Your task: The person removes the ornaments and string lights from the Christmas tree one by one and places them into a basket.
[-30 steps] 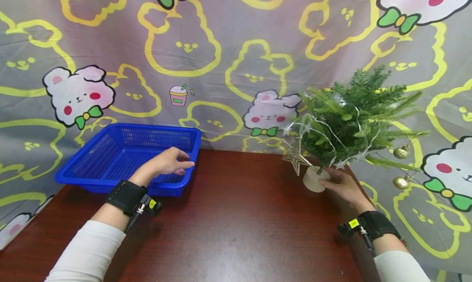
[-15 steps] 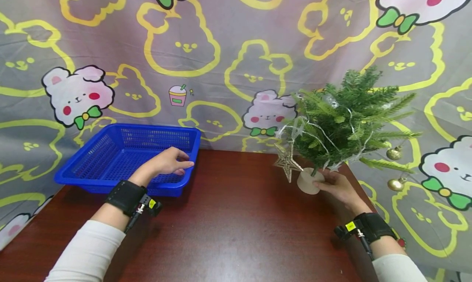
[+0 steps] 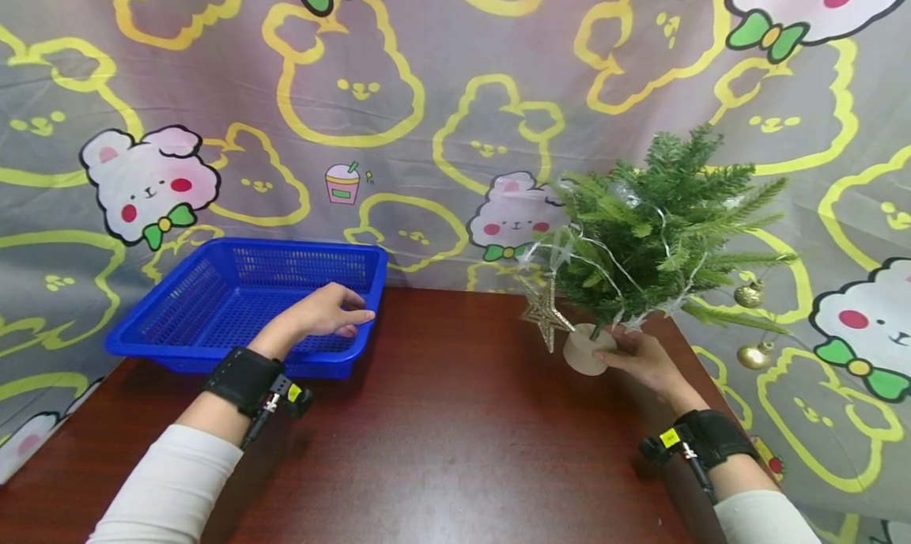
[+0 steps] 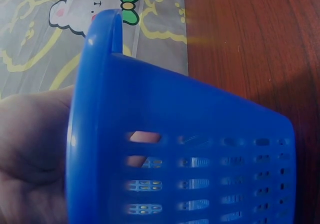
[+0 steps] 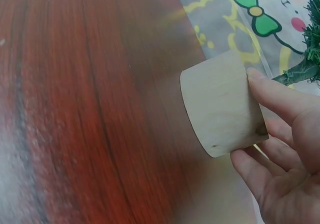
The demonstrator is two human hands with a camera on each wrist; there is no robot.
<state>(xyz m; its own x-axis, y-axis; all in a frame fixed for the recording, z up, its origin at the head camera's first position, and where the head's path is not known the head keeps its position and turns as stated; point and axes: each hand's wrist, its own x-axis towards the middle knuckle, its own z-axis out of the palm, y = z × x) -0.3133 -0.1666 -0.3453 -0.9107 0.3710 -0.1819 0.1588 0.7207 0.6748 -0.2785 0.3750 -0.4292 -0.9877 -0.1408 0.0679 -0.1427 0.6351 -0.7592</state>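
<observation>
My right hand [image 3: 644,364] grips the round pale wooden base [image 5: 222,106] of a small artificial Christmas tree [image 3: 662,236]. The right wrist view shows thumb and fingers on opposite sides of the base. A glittery gold star [image 3: 546,313] hangs at the tree's left, and gold baubles [image 3: 754,356] dangle on the right. A clear string with stars runs across the branches. My left hand [image 3: 327,311] is inside a blue plastic basket [image 3: 235,360], by its right wall, fingers relaxed. In the left wrist view the basket wall partly hides that hand; finger parts show through the slots.
Both stand at a dark red-brown wooden table [image 3: 455,441]. A grey curtain [image 3: 427,46] with cartoon bunnies hangs right behind the table's back edge and round its sides. The basket takes up the back left.
The right hand and the Christmas tree have moved a little to the left, with star and baubles swinging along. The left hand and the basket have stayed put.
</observation>
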